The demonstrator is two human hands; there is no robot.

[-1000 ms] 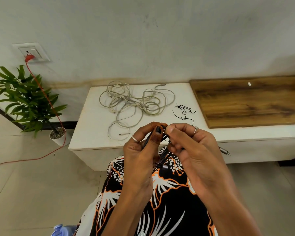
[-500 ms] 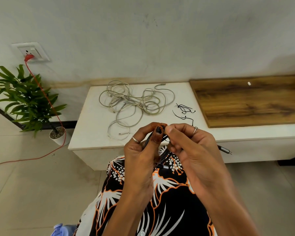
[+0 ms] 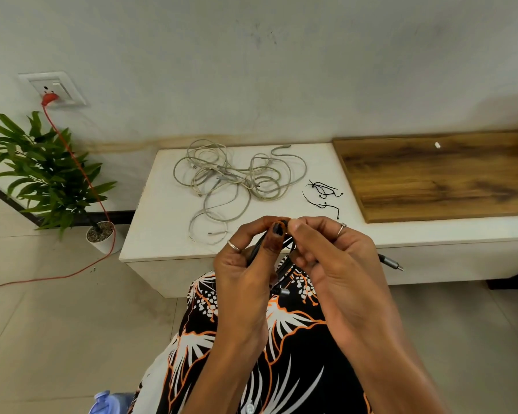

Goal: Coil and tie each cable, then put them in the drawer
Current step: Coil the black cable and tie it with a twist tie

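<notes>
Head view shows both hands raised close together in front of the white desk point(image 3: 168, 234). Left hand point(image 3: 245, 273) and right hand point(image 3: 335, 264) each pinch a thin black cable point(image 3: 286, 264) between curled fingers, thumbs nearly touching; its grey plug ends show just below the hands and past the right wrist. Behind the hands, on the desk, lies a loose tangle of grey cables point(image 3: 237, 180), with small black ties point(image 3: 325, 194) just beside it and a wooden panel point(image 3: 437, 177) beyond those. Left of the desk stand a potted plant point(image 3: 42, 174) and a red cord point(image 3: 81, 174) running from a wall socket point(image 3: 54, 88) to bare floor.
</notes>
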